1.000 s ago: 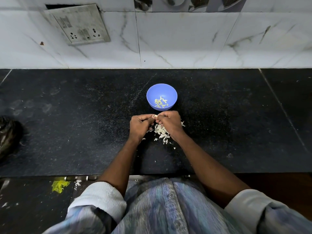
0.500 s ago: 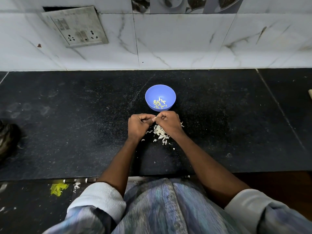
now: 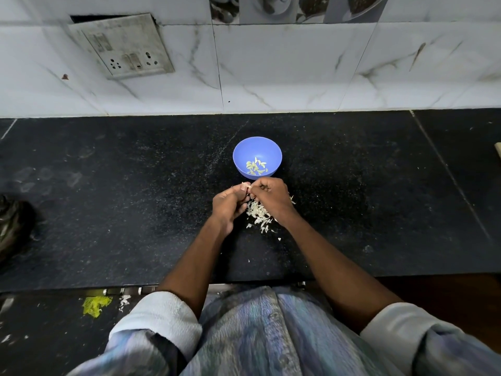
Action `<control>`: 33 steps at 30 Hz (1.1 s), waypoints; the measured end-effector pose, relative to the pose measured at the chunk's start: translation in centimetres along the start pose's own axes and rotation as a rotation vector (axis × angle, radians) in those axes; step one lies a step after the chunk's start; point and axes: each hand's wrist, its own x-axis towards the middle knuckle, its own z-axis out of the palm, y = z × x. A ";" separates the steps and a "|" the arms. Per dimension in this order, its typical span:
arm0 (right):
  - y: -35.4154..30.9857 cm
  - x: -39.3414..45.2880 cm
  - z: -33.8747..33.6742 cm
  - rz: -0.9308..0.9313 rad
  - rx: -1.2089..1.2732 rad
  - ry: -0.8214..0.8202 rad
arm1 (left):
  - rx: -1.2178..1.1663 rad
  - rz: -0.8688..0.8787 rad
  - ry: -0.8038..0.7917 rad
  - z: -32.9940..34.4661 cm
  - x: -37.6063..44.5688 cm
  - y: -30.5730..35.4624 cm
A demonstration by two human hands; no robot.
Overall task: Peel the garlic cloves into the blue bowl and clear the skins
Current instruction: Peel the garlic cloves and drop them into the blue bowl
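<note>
Both hands have shifted a bit since a moment ago; left hand (image 3: 230, 204) now pinches a garlic clove (image 3: 246, 186) at its fingertips, right hand (image 3: 268, 195) picking at it. Blue bowl (image 3: 257, 156) sits mid-desk just behind them, peeled cloves (image 3: 256, 167) inside; skins (image 3: 259, 214) piled under the right hand.

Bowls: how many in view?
1. The blue bowl sits on the black counter, just beyond both hands, with peeled cloves inside. Nothing visible suggests another, though wall tiles picture dishes.
</note>
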 end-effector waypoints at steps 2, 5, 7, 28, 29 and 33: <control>0.1 -0.1 0.0 0.009 -0.008 -0.002 | -0.020 -0.019 -0.005 0.1 0.0 0.0; 0.4 0.0 0.1 -0.021 -0.054 -0.005 | -0.026 -0.012 -0.014 0.1 -0.1 0.0; 0.6 0.0 0.0 -0.012 -0.084 -0.005 | 0.064 0.049 0.004 0.0 0.0 -0.1; 0.7 -0.1 -0.1 -0.021 0.174 0.046 | 0.438 0.340 0.089 -1.0 0.3 0.0; 0.7 -0.2 -0.1 -0.030 0.177 0.038 | 0.446 0.344 0.087 -1.0 0.3 -0.1; 1.1 -0.1 -0.1 -0.048 0.206 0.006 | 0.448 0.352 0.082 -1.0 0.3 -0.2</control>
